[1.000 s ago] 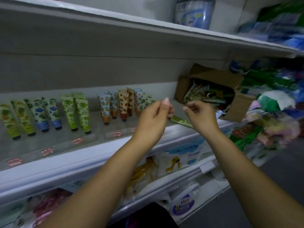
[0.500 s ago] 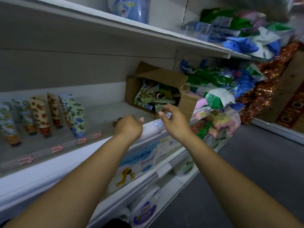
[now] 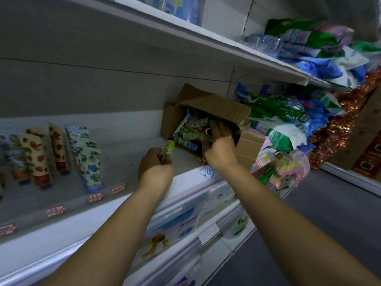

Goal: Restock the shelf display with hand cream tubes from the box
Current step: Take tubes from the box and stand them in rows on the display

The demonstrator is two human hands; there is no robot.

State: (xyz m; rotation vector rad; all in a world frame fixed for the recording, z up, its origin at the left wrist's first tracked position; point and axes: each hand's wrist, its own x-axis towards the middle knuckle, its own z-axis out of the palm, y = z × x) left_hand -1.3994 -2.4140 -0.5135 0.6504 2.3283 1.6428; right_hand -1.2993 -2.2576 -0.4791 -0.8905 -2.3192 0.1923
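Crowding the box (image 3: 216, 104) on its right are piled bags (image 3: 282, 139).

left hand (image 3: 153, 166) holds green tube (image 3: 168, 150) | right hand (image 3: 220, 145) in box (image 3: 208, 104), grip unclear

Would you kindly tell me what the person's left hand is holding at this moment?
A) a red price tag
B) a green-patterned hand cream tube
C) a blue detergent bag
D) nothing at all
B: the left hand grips a green-patterned hand cream tube just left of the open brown cardboard box, while the right hand reaches among the loose tubes inside it.
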